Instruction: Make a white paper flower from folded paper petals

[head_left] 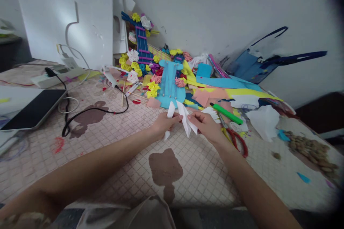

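Both my hands meet over the middle of the patterned tablecloth [115, 139]. My left hand [162, 124] is closed, pinching a folded strip of white paper [170, 111] that sticks up and hangs down past the fingers. My right hand [206, 125] is closed on the other folds of the same white paper [188, 120]. Just behind the paper lies a blue foam guitar shape [169, 86] ringed with yellow, pink and white paper flowers [152, 89].
Red-handled scissors [236, 137] and a green marker [227, 113] lie right of my right hand. Coloured foam sheets [228, 86] and a blue bag [255, 64] fill the back right. A tablet [34, 109], black cable [91, 111] and power strip [56, 77] sit left. Seeds [309, 150] lie far right.
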`<act>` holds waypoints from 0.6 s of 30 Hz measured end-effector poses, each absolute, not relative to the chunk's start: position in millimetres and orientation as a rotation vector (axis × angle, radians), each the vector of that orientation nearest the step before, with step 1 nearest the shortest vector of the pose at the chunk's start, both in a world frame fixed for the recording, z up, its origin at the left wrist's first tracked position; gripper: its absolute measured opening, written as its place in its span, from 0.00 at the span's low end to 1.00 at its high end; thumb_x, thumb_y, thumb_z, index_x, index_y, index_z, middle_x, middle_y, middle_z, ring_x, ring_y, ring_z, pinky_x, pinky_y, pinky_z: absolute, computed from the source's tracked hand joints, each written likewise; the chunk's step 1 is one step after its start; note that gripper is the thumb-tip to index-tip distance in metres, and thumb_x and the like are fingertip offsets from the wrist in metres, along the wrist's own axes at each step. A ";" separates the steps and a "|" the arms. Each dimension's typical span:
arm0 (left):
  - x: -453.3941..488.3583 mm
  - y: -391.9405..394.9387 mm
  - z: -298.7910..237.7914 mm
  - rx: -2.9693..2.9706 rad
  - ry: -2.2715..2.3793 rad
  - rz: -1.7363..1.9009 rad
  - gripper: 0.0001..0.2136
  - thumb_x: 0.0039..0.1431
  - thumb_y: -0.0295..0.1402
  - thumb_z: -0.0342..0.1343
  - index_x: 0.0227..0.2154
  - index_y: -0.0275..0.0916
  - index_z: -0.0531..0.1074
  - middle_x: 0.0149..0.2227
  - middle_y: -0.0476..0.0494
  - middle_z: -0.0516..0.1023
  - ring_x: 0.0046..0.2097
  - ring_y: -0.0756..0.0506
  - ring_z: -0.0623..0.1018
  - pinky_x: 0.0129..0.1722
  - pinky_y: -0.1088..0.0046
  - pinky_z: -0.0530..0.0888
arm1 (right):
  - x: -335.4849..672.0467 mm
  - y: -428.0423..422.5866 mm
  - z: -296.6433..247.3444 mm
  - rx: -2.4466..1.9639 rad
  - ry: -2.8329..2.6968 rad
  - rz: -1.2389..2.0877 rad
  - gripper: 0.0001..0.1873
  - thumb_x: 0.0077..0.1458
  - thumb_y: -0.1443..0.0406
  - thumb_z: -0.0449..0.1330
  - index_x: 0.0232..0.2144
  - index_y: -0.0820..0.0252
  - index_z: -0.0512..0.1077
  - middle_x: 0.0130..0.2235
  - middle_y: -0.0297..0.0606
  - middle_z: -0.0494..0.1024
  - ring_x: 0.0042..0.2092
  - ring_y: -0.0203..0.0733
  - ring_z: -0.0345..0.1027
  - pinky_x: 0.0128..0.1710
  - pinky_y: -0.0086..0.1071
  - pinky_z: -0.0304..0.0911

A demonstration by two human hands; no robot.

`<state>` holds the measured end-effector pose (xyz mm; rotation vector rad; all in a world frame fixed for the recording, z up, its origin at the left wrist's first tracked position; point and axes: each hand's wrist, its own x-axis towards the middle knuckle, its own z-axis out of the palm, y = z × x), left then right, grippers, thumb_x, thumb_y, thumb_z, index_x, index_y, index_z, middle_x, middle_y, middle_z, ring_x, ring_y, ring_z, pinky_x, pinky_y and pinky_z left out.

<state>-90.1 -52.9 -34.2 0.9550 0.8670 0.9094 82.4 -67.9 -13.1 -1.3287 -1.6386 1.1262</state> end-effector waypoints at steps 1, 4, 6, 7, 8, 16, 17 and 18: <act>-90.2 -52.9 -34.1 0.949 0.867 0.904 0.12 0.46 0.37 0.64 0.24 0.34 0.70 0.15 0.57 0.59 0.17 0.58 0.53 0.17 0.78 0.47 | 81.8 -68.1 -12.9 -1.326 -1.640 1.133 0.18 0.52 0.51 0.58 0.23 0.59 0.66 0.18 0.27 0.60 0.18 0.29 0.50 0.15 0.26 0.45; -90.0 -53.0 -33.7 0.928 0.858 0.893 0.12 0.45 0.37 0.65 0.25 0.33 0.70 0.14 0.58 0.56 0.17 0.58 0.52 0.17 0.78 0.46 | 80.3 -69.0 -13.3 -1.304 -1.640 1.149 0.17 0.52 0.52 0.58 0.24 0.59 0.66 0.19 0.27 0.61 0.19 0.29 0.51 0.16 0.25 0.45; -89.8 -52.8 -34.0 0.903 0.859 0.901 0.13 0.44 0.37 0.65 0.24 0.33 0.69 0.14 0.58 0.56 0.17 0.58 0.53 0.17 0.78 0.46 | 80.0 -69.1 -14.4 -1.294 -1.622 1.151 0.16 0.51 0.52 0.59 0.25 0.59 0.66 0.20 0.27 0.62 0.19 0.29 0.51 0.16 0.25 0.45; -89.6 -52.6 -34.3 0.885 0.863 0.912 0.13 0.44 0.37 0.65 0.24 0.34 0.69 0.15 0.58 0.57 0.17 0.58 0.53 0.17 0.78 0.46 | 79.9 -69.0 -15.1 -1.297 -1.607 1.149 0.16 0.51 0.52 0.59 0.26 0.58 0.66 0.21 0.27 0.63 0.19 0.29 0.52 0.16 0.25 0.46; -89.5 -52.3 -34.7 0.865 0.868 0.923 0.14 0.43 0.37 0.65 0.24 0.34 0.68 0.15 0.57 0.58 0.17 0.59 0.53 0.17 0.78 0.46 | 79.7 -68.9 -15.7 -1.304 -1.592 1.146 0.16 0.50 0.52 0.59 0.27 0.58 0.66 0.21 0.28 0.64 0.19 0.29 0.52 0.16 0.25 0.46; -88.6 -53.2 -34.8 0.842 0.894 0.926 0.13 0.43 0.36 0.65 0.24 0.33 0.70 0.15 0.57 0.58 0.16 0.59 0.53 0.17 0.78 0.47 | 76.0 -70.0 -16.7 -1.319 -1.713 0.939 0.16 0.55 0.53 0.54 0.24 0.58 0.66 0.20 0.29 0.62 0.21 0.32 0.55 0.19 0.28 0.49; -88.5 -53.8 -34.2 0.847 0.904 0.925 0.13 0.43 0.36 0.65 0.24 0.33 0.70 0.15 0.58 0.57 0.16 0.58 0.53 0.17 0.78 0.47 | 75.4 -70.2 -16.5 -1.323 -1.719 0.915 0.16 0.55 0.53 0.55 0.25 0.58 0.67 0.21 0.29 0.62 0.21 0.33 0.55 0.19 0.28 0.49; -88.3 -54.4 -33.7 0.851 0.914 0.928 0.13 0.43 0.36 0.66 0.24 0.33 0.70 0.15 0.58 0.57 0.16 0.58 0.53 0.17 0.78 0.47 | 74.8 -70.4 -16.3 -1.326 -1.711 0.900 0.15 0.54 0.54 0.56 0.25 0.58 0.67 0.21 0.30 0.64 0.21 0.33 0.55 0.19 0.28 0.49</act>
